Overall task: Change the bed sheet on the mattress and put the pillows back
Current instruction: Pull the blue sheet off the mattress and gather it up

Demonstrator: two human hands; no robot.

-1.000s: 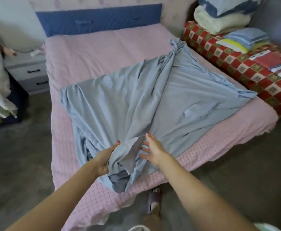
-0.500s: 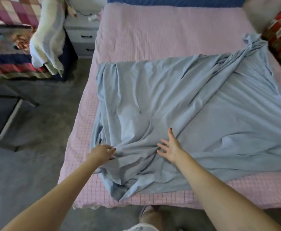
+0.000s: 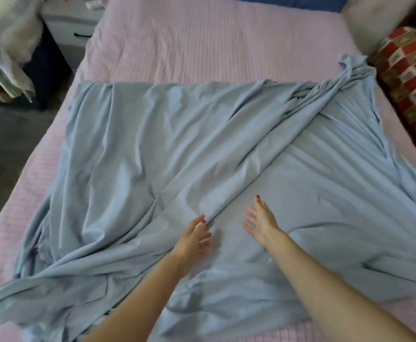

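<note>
A light blue bed sheet (image 3: 152, 149) lies loosely spread and creased over the pink checked mattress (image 3: 214, 38). A long diagonal fold runs from near my hands to the sheet's far right corner. My left hand (image 3: 195, 236) is over the sheet with straight fingers, its fingertips at the near end of that fold. My right hand (image 3: 260, 220) hovers flat and open just right of the fold, holding nothing. No pillows show in this view.
A white bedside drawer unit (image 3: 72, 23) stands at the far left of the bed. Clothes (image 3: 9, 40) hang over furniture at the left. A red checked cover (image 3: 411, 82) lies along the bed's right side. Grey floor (image 3: 7, 144) shows left.
My left hand let go of the bunched sheet edge it gripped earlier. Both hands moved forward over the sheet, which now lies wider and flatter. My view came closer over the bed.
</note>
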